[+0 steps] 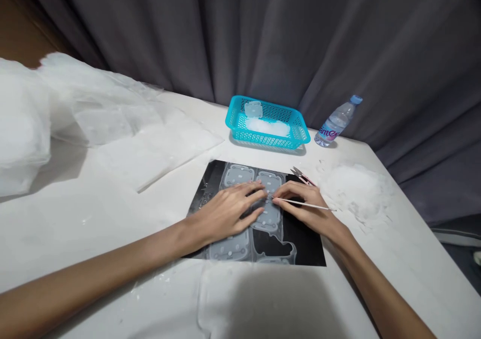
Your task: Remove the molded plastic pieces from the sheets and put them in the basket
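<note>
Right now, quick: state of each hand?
Left hand: open, holding nothing, fingers resting on the translucent plastic sheet.
Right hand: closed, pinching a thin white stick.

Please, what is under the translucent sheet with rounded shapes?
A black mat lies under the translucent sheet, showing through its opening. The part covered by the left hand cannot be seen.

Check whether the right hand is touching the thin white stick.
Touching. The head view shows the right hand pinching the thin white stick near one end.
</note>
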Tool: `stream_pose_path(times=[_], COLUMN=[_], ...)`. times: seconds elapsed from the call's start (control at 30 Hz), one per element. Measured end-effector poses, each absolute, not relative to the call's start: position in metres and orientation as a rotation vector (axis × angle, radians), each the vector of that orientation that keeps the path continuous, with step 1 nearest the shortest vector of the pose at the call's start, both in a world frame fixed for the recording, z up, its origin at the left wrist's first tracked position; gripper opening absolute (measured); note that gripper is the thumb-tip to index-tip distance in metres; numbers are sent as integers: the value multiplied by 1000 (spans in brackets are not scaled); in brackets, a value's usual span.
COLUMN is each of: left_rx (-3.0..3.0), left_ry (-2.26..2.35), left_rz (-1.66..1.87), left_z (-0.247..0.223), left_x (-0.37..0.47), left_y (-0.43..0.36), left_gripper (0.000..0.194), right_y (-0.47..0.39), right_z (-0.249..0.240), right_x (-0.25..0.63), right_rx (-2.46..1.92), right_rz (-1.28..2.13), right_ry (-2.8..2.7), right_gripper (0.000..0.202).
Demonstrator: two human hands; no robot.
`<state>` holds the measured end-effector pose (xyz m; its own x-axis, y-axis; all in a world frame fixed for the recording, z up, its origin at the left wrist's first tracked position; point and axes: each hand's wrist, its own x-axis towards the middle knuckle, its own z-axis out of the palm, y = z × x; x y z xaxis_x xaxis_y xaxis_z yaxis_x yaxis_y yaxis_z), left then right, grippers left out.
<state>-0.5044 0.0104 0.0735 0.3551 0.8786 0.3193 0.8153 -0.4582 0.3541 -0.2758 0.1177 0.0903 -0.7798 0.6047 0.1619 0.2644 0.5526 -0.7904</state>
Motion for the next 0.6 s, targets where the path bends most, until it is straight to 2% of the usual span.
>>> stream_pose_path(times=[0.33,0.6], left_rx=[2652,2612], left_ry=[1688,1680], left_rz=[619,696], left_z=[77,76], left_x=[-497,-495], left_y=[-2,-3], left_gripper=[34,32], right_y=[113,111], right_z=[92,92], right_x=[-280,-282], right_rx=[-641,-603], right_rz=[1073,1024], right_ry=[-2430,-2479], right_gripper=[11,9])
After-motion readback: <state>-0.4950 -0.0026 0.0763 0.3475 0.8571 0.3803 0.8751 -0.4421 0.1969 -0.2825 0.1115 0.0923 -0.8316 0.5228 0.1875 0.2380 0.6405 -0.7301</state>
